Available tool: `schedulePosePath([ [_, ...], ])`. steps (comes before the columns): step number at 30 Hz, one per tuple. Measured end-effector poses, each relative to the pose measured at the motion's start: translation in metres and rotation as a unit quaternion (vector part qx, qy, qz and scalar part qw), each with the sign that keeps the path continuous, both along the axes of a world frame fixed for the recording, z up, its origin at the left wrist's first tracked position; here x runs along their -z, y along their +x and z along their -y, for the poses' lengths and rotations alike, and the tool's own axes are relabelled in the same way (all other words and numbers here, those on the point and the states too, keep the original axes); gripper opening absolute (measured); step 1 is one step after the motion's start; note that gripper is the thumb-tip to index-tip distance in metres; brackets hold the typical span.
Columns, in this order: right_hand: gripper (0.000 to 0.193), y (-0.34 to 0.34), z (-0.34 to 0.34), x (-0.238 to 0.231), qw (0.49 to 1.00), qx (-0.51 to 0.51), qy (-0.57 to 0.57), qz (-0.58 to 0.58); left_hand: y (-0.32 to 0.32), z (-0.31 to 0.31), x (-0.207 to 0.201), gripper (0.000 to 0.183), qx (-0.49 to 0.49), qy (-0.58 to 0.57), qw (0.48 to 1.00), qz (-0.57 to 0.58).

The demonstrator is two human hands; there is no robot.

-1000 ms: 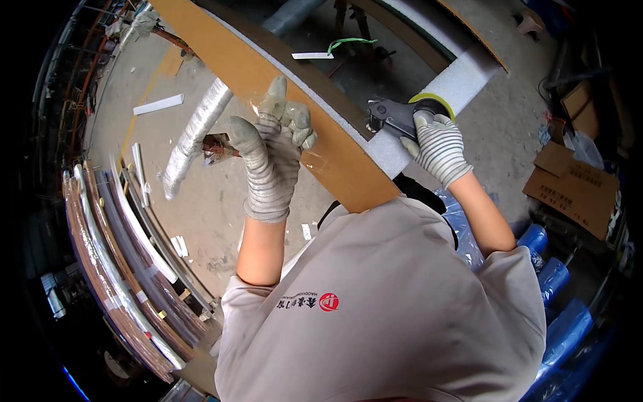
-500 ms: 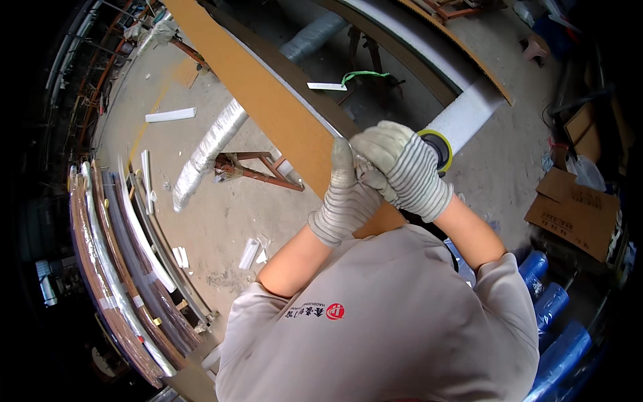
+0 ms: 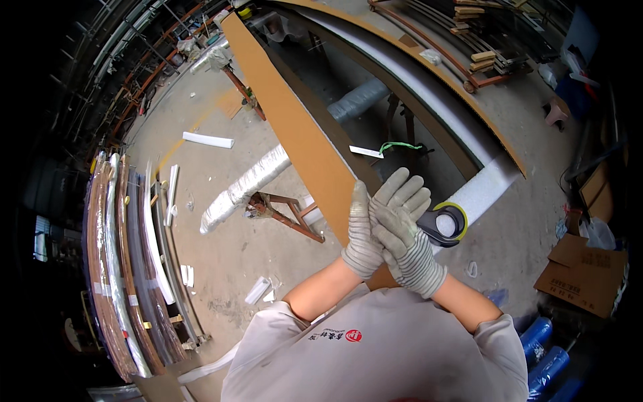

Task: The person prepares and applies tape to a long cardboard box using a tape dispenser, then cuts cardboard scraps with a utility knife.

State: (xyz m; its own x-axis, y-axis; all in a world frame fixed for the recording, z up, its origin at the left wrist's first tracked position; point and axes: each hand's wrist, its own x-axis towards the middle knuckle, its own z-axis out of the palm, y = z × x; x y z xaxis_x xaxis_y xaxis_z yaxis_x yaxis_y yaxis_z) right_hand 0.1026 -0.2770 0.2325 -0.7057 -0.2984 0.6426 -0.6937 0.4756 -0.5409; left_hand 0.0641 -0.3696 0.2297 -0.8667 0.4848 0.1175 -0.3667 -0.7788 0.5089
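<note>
The left hand (image 3: 361, 232) is palm up, thumb spread, and the right hand (image 3: 406, 248) is pressed across it; whether they pinch anything I cannot tell. Just beside them at three o'clock, a tape dispenser (image 3: 461, 222) rests on white foam (image 3: 492, 187). A cardboard strip (image 3: 288, 127) runs toward eleven o'clock.

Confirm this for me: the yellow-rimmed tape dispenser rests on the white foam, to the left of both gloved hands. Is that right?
Not quite: the side is wrong. In the head view the yellow-rimmed tape dispenser rests on the white foam, to the right of both the gloved left hand and right hand.
</note>
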Motion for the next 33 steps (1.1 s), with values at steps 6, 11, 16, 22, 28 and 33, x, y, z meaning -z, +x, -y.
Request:
schedulePosePath([
  [6,0.059,-0.006,0.002,-0.027,0.991,0.073,0.078,0.078,0.013,-0.015,-0.043,0.071,-0.065,-0.013,0.996,0.057],
  [11,0.05,-0.019,-0.034,-0.018,0.927,0.272,0.254,-0.05,0.018,0.006,-0.036,0.062,0.016,-0.046,0.998,-0.039],
  [16,0.044,0.006,-0.068,-0.038,0.963,0.234,0.128,-0.048,0.002,0.038,0.005,0.042,-0.027,-0.08,0.996,0.039],
  [22,0.029,0.002,-0.052,-0.049,0.983,0.024,0.171,-0.068,0.021,0.012,0.01,0.062,0.048,-0.058,0.997,0.005],
  [28,0.028,0.027,-0.097,-0.033,0.986,0.09,0.131,0.048,0.046,-0.018,-0.007,0.063,0.218,-0.038,0.97,0.102],
  [33,0.031,0.032,-0.092,-0.04,0.998,-0.005,0.042,0.055,0.039,-0.013,-0.027,0.083,0.253,-0.054,0.949,0.181],
])
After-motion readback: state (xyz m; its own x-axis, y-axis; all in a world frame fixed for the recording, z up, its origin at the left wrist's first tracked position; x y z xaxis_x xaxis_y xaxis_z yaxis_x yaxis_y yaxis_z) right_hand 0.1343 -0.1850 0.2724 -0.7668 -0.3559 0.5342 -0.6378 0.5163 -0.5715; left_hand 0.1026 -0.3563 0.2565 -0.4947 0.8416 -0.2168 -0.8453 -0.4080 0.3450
